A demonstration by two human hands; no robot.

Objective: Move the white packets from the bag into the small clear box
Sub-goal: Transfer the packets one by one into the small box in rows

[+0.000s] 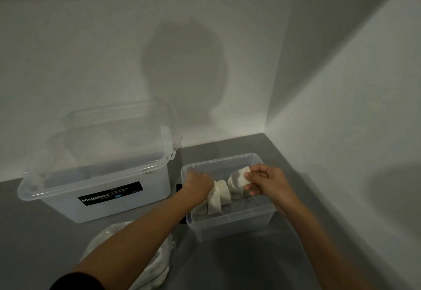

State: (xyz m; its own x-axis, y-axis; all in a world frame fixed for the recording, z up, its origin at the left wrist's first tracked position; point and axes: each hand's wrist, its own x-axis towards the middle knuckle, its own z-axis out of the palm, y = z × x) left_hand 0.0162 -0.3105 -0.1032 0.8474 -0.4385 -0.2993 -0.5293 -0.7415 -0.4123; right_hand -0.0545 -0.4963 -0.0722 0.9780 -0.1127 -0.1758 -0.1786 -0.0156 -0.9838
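Here right hand (pixel 264 180) pinches white packet (pixel 239 179) over small clear box (pixel 230 228); left hand (pixel 199 184) curled, grip unclear.

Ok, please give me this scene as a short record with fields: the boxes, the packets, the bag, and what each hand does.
small clear box: open, on grey surface, right of large box
large box: clear, Megabox label, lid on
white packets: several standing inside small box
bag: near edge, under left forearm, white contents
left hand: inside small box, touching packets
right hand: pinching one packet over the box
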